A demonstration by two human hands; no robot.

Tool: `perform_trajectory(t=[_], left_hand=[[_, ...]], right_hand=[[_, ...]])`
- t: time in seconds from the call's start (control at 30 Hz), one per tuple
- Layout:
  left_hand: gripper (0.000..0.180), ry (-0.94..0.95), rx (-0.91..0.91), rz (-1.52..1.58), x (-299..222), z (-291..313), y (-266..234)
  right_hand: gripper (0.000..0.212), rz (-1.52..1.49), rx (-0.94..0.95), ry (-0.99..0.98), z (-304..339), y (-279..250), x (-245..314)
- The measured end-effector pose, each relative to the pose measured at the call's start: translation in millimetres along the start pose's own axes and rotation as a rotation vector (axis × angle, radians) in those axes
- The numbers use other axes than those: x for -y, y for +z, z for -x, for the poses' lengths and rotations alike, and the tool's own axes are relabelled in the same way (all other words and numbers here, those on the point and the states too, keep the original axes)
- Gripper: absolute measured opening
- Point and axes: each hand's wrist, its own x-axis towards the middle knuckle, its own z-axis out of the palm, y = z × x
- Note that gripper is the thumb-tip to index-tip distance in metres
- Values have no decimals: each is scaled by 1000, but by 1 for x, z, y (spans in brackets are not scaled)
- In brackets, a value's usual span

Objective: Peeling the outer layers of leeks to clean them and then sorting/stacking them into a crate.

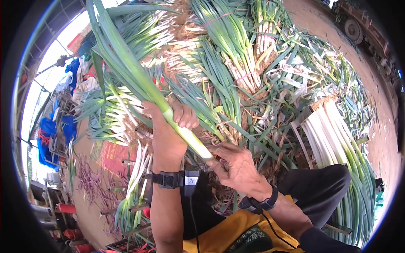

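A long, thick green onion [122, 55] slants across the view, its leaves toward the upper left and its pale end toward the lower right. My left hand [168, 122] is closed around the stalk where green turns to white. At the pale lower end, the thumb and fingers of my right hand [240, 168] pinch the stalk's tip. Whether roots remain under those fingers cannot be made out. Both wrists wear black straps, with thin cables running down from them.
Tied bundles of green onions [223, 38] lie beyond my hands, over loose leaves and trimmings [278, 97]. White-stalked onions [329, 135] rest on a rack to my right. More loose onions [114, 114] are at left. A wheeled vehicle [353, 29] stands far right.
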Motion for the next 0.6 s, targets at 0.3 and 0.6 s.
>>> perform_trajectory(t=[0.3, 0.6], left_hand=[[75, -12, -111, -98, 15, 3, 7], [78, -70, -52, -103, 29, 2, 1]], right_hand=[[16, 281, 44, -17, -6, -1, 6], [8, 161, -27, 24, -1, 4, -18]])
